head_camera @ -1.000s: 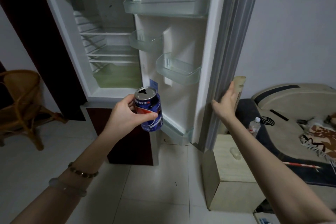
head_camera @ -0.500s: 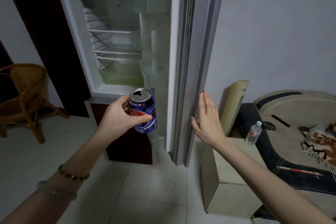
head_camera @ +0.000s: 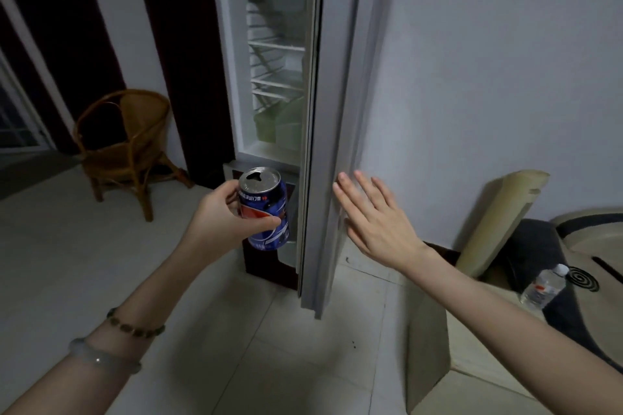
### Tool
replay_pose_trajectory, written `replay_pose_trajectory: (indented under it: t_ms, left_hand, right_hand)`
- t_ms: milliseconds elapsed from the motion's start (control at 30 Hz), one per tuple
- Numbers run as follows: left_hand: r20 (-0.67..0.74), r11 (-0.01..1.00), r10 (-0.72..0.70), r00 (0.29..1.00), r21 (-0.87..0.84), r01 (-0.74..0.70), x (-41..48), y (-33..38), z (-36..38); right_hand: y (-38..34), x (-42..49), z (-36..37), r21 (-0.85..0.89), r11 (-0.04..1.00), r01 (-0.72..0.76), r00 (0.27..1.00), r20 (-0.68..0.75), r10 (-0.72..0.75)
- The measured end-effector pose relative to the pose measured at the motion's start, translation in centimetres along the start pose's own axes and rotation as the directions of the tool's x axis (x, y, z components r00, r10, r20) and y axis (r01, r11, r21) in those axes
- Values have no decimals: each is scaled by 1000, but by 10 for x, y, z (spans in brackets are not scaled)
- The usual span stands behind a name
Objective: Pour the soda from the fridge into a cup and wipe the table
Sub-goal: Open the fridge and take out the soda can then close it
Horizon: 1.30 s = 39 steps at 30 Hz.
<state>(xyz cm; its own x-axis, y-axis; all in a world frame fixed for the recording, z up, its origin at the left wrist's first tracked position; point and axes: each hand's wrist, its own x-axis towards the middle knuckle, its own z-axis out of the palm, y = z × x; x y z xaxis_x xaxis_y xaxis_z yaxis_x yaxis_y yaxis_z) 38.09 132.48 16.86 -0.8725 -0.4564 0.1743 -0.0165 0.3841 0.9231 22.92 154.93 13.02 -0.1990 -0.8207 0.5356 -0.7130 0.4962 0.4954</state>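
The left hand (head_camera: pixel 220 217) is gripping the blue soda can (head_camera: pixel 268 216) in mid-air, just left of the fridge door (head_camera: pixel 337 111). Its fingers (head_camera: pixel 233 195) are curling round the can's far side, and their tips are hiding behind it. The can is leaning slightly, with its opened top showing. What is inside is too dark to tell.

The right hand (head_camera: pixel 379 224) is lying flat against the door's outer face, fingers straight and released. The door is standing nearly edge-on and covering most of the fridge (head_camera: pixel 232 77), so only a narrow strip of wire shelves is showing.

A wicker chair (head_camera: pixel 124 145) is standing far left. A water bottle (head_camera: pixel 543 286) is lying tilted at the right, its label too small to read, and the furniture under it is running off the frame. Two bracelets (head_camera: pixel 135 328) are circling the left wrist.
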Motion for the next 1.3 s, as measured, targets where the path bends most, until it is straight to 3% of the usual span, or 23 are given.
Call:
replay_pose_trajectory:
  t_ms: [267,600,967,1300]
  left_hand:
    - [-117,993,-83,990,71,92,17,-29,-61]
    - [-136,988,16,991,153,5,90,-81,-161]
    - [-88,995,36,995,93,-28,182,-142,-258]
    - [-103,999,0,995,52,6,267,-190,-295]
  right_hand:
    - [-47,82,30,20,992,126,991,-57,-124]
    - [-104,207,73,-7,980,197,971,-139,-196]
    - [-143,334,147,-102,982,158,978,-118,-169]
    - [-150,435,217,-148,981,127,984,-103,-143]
